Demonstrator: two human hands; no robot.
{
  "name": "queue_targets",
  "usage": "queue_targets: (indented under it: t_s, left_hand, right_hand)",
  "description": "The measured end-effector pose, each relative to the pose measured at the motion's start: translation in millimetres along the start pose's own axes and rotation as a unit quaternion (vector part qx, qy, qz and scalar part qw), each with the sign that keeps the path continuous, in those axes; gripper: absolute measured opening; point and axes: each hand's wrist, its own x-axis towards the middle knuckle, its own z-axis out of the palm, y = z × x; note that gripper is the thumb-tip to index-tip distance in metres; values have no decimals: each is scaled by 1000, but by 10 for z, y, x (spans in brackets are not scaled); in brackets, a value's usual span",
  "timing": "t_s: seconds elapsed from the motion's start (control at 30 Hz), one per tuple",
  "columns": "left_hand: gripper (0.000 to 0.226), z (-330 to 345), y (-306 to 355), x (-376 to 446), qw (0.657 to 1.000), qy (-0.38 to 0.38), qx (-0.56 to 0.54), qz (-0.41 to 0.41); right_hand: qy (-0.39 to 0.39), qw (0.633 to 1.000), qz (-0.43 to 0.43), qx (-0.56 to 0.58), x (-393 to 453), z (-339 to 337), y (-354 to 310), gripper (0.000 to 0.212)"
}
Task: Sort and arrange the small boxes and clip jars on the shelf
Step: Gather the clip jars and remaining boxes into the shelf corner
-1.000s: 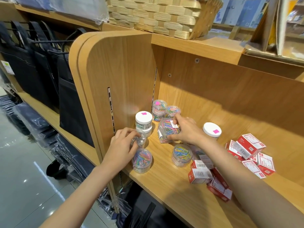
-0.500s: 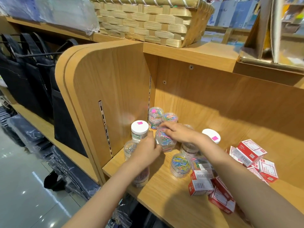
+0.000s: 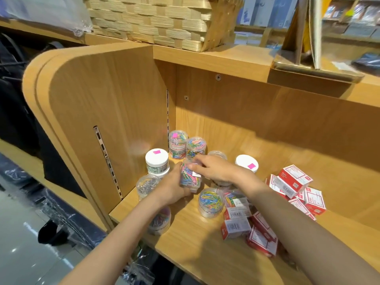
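Both hands are holding one clear clip jar (image 3: pixel 190 177) in the middle of the frame, just above the shelf (image 3: pixel 197 247). The left hand (image 3: pixel 171 190) is curling its fingers (image 3: pixel 178 171) round the jar's left side. The right hand (image 3: pixel 213 169) is gripping the jar's top and right side. Two hands are likely keeping it steady, because the jar looks tilted and is full of loose colored clips.

Two more jars of colored clips (image 3: pixel 186 145) are sitting in the back corner, above the hands, so that corner seems to be where the jars are going. A white-lid jar (image 3: pixel 156 163) is standing to the left of the hands, and another white-lid jar (image 3: pixel 246 163) is standing to the right. Both lids are wearing a small pink sticker. A short jar of colored clips (image 3: pixel 210 202) is sitting just below the right hand. A jar of silver clips (image 3: pixel 147 185) is sitting at the left.

The small red and white boxes (image 3: pixel 294 182) are lying in a messy pile at the right of the frame, and more boxes (image 3: pixel 236 225) are lying under the right arm. They are not sorted yet.

The boxes are showing labels and barcodes, but the writing is too small to read.
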Motion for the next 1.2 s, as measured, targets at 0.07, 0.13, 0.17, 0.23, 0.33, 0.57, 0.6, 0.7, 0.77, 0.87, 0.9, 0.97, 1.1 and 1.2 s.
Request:
queue_targets:
  t_s: [0.07,0.13,0.17,0.23,0.33,0.57,0.6,0.7,0.77,0.87,0.9,0.97,1.1,1.2]
  left_hand:
    - [80,-8,7,-35,1000,0,5,2]
    - [84,-25,16,-71,999,12,18,24]
    - [83,-35,19,-88,998,26,29,44]
    - [77,-40,34,-101,994,43,49,83]
    - [70,-21,70,-89,990,43,93,98]
    - [49,-51,88,-44,985,40,133,102]
    - [49,-51,86,-47,986,40,125,102]
    - [49,-23,84,-55,989,46,105,96]
    - [49,-4,85,-61,990,52,98,92]
    - [49,2,104,-53,989,53,101,90]
    - [50,-4,112,-52,989,52,102,89]
    - [50,-11,117,-55,990,50,101,88]
    - [49,7,99,-90,989,52,102,96]
    - [49,0,85,-105,988,55,104,100]
  right_hand:
    - [84,996,-10,-2,-136,-86,67,31]
    - [149,989,-5,-25,-306,-200,197,28]
    - [155,987,4,-50,-380,-241,269,27]
    - [132,986,19,-98,-446,-274,366,30]
    - [70,989,15,-132,-336,-222,317,52]
    - [15,976,52,-211,-172,-29,212,63]
    - [17,975,53,-217,-198,-21,214,62]
    - [25,972,58,-226,-271,-11,270,61]
    - [29,971,63,-228,-314,0,316,60]
    - [43,971,68,-223,-379,5,360,57]
    - [50,971,70,-224,-395,6,376,56]
    - [55,970,77,-226,-423,9,401,54]
    - [69,986,55,-144,-595,-71,391,61]
    - [91,993,1,-70,-779,-88,288,55]
